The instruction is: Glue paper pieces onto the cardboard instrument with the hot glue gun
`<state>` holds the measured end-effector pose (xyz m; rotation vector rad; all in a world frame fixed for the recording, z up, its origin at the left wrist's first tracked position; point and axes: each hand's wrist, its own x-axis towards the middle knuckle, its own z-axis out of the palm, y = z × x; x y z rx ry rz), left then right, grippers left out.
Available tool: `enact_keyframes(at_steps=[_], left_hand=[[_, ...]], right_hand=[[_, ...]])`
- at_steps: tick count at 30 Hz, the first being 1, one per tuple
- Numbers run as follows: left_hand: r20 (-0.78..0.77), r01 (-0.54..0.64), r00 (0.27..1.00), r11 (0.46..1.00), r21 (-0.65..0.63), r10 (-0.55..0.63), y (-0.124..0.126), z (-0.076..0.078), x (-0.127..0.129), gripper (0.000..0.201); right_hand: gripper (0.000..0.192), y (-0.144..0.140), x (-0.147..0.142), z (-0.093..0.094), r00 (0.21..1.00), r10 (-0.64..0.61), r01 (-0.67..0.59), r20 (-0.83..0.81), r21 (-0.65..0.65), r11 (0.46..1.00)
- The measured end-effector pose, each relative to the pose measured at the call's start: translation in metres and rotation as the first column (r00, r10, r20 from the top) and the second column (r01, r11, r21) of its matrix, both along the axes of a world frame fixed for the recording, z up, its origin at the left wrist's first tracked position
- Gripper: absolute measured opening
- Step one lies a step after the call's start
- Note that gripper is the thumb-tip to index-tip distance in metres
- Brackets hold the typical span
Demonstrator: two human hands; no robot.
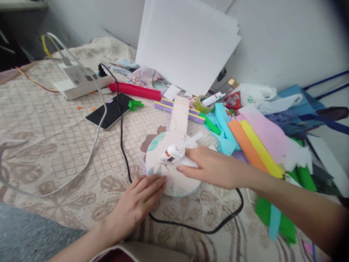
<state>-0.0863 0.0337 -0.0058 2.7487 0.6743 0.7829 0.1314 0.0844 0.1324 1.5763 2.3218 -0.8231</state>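
My right hand (211,166) is wrapped round the handle of a white hot glue gun (176,151). A clear glue stick pokes out of its back end, and the nozzle points left and down over a round white disc (181,186) with coloured marks. Whether the nozzle touches the disc I cannot tell. At the disc's lower left edge lies my left hand (144,196), flat with its fingers stretched out, the fingertips on the disc. A pale strip (180,113) extends from the disc's far edge across purple-and-yellow strips (196,117).
A black cord (188,228) loops round the near side of the disc. To the left lie a dark-screened phone (110,112), a white cable (95,140) and a power strip (81,87). Coloured crepe paper (252,147) piles up at right; white sheets (185,43) lean on the wall.
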Motion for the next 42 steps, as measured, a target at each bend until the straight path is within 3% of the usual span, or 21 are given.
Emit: enact_keyframes(at_steps=[4,10,16,19,24,28,42], left_hand=[[0.051,0.029,0.998,0.998,-0.064,-0.026,0.002,0.001,0.002,0.034],[-0.008,0.034,0.999,0.991,-0.132,-0.035,0.002,0.002,0.004,0.040],[-0.023,0.017,1.000,0.992,-0.124,-0.020,0.002,0.002,0.008,0.038],[-0.028,0.019,0.999,0.992,-0.123,-0.023,0.001,0.002,0.008,0.039],[-0.025,0.022,0.999,0.995,-0.099,-0.024,0.000,-0.001,0.007,0.039],[-0.016,0.018,1.000,0.997,-0.079,-0.020,-0.001,-0.005,0.007,0.038],[-0.010,0.016,1.000,0.997,-0.082,-0.017,-0.002,-0.006,0.007,0.038]], right_hand=[[0.034,0.003,-0.002,-0.002,1.000,0.022,-0.021,0.018,-0.026,0.999],[0.033,0.001,-0.002,-0.009,1.000,-0.005,0.005,0.026,-0.010,1.000],[0.028,-0.004,0.007,0.015,0.987,-0.097,0.100,-0.131,0.019,0.995],[0.033,-0.014,0.018,0.023,0.976,-0.194,0.195,-0.101,0.002,0.981],[0.040,-0.031,0.032,0.012,0.961,-0.273,0.271,-0.044,-0.047,0.961],[0.035,-0.033,0.033,0.004,0.959,-0.273,0.269,-0.074,-0.070,0.961],[0.028,-0.033,0.031,0.003,0.964,-0.233,0.227,-0.128,-0.058,0.972]])
